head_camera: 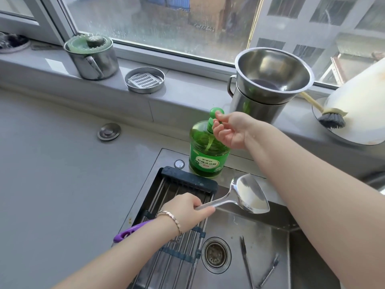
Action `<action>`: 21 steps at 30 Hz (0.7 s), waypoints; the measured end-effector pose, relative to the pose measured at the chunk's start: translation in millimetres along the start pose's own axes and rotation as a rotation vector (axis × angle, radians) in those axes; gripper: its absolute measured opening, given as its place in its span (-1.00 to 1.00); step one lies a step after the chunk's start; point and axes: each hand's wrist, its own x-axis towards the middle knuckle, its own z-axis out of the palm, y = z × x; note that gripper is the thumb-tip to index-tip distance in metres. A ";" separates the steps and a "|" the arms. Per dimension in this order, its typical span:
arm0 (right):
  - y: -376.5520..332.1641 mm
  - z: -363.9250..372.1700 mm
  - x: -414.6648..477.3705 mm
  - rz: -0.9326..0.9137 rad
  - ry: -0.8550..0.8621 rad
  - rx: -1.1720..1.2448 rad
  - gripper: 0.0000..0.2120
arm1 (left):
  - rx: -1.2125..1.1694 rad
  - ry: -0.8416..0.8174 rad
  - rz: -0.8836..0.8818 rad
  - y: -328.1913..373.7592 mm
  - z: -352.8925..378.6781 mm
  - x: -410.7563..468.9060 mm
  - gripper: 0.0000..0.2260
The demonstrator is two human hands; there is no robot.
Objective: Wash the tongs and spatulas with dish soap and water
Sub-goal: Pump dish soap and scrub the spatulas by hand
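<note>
Head view, sink station.

- Left hand [187,209]: fingers and thumb wrapped tight round the handle of the steel spatula [248,195], at lower centre of the frame. A bracelet [173,221] is on the wrist.
- Spatula: held in the air above the sink [270,243], just in front of the soap. Long axis runs from the hand at centre-left toward the right. The handle rises up-right to the neck, then the blade spreads rightward. Hollow face up, leading edge toward the lower right.
- Right hand [231,130]: at the pump of the green dish soap bottle [208,155], centre of the frame. One fingertip is on the pump head and the other fingers are curled in at the pump neck.
- Bottle: upright on the sink ledge at the back rim, label toward the camera.
- Tongs [246,261]: flat on the sink floor, lower right. Arms splayed in a V, joined end toward the bottom edge, tips pointing up the frame. No hand is on them. The drain [215,255] is just left of them.
- Roll-up rack [187,182]: spans the left part of the sink, under the left forearm. A purple handle [129,232] pokes out at its left edge.
- Windowsill, top of the frame: a lidded steel pot [91,57] at left, a round tin [144,80] beside it, and a steel bowl [273,78] stacked on a canister at right. A brush [331,119] is at far right.
</note>
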 end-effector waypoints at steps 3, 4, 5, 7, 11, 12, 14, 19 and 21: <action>-0.3 -1.0 -0.1 -0.002 -0.012 0.008 -0.68 | 0.005 0.014 0.004 0.5 -1.2 -0.8 -0.63; -0.5 -1.2 -1.7 -0.003 -0.017 0.005 -0.68 | 0.013 0.018 -0.001 1.2 -1.7 -2.2 -0.62; -0.5 -1.4 -3.5 -0.003 -0.026 0.003 -0.67 | 0.019 0.022 -0.009 2.0 -2.3 -3.7 -0.62; 1.5 -2.3 -7.6 -0.008 -0.033 -0.002 -0.67 | 0.020 0.026 -0.030 3.3 -3.1 -8.0 -0.62; 15.6 -12.0 -21.4 -0.095 -0.003 0.051 -0.63 | 0.061 0.048 -0.071 8.2 -5.3 -19.8 -0.61; 22.2 -16.7 -28.9 -0.131 0.006 0.107 -0.64 | 0.080 0.057 -0.078 9.9 -5.7 -23.7 -0.60; 41.6 -31.3 -47.1 -0.204 0.020 0.202 -0.67 | 0.111 0.066 -0.086 14.1 -5.4 -32.6 -0.59; 116.8 -84.0 -93.8 -0.567 0.295 -0.173 -0.66 | 0.201 0.052 -0.091 33.6 3.9 -59.9 -0.54; 154.9 -106.5 -107.2 -0.736 0.390 -0.682 -0.66 | 0.226 0.048 -0.071 44.2 12.8 -69.8 -0.53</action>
